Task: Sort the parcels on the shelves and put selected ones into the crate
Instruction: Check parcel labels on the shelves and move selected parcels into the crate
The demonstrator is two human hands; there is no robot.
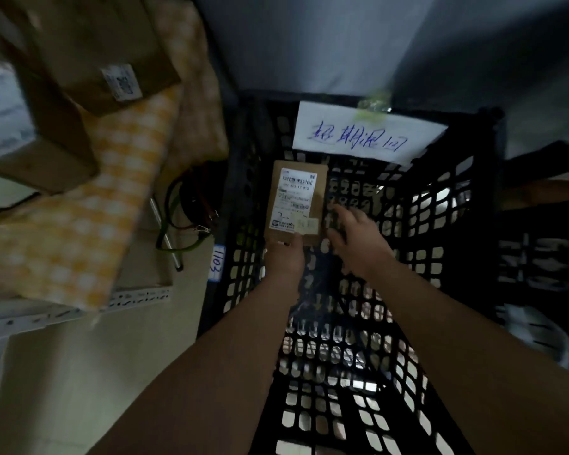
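Head view: parcel [304,236] inside crate [488,152].
Left hand [284,256]: pinches parcel's near edge.
Right hand [353,239]: spread, empty, beside parcel.
Risk: edge grip may slip; parcel drops askew.

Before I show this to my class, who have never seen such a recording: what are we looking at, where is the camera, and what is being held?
There is no machine here. A person works with bare hands, and the single picture comes from a camera worn on the head, looking down along both forearms. Below is a black perforated crate with a white paper sign in blue handwriting on its far wall. The left hand holds a small brown parcel with a white shipping label, its grip at the parcel's lower edge, over the crate. The right hand is open beside it, holding nothing. To the left, a shelf carries cardboard boxes and a yellow checked package.
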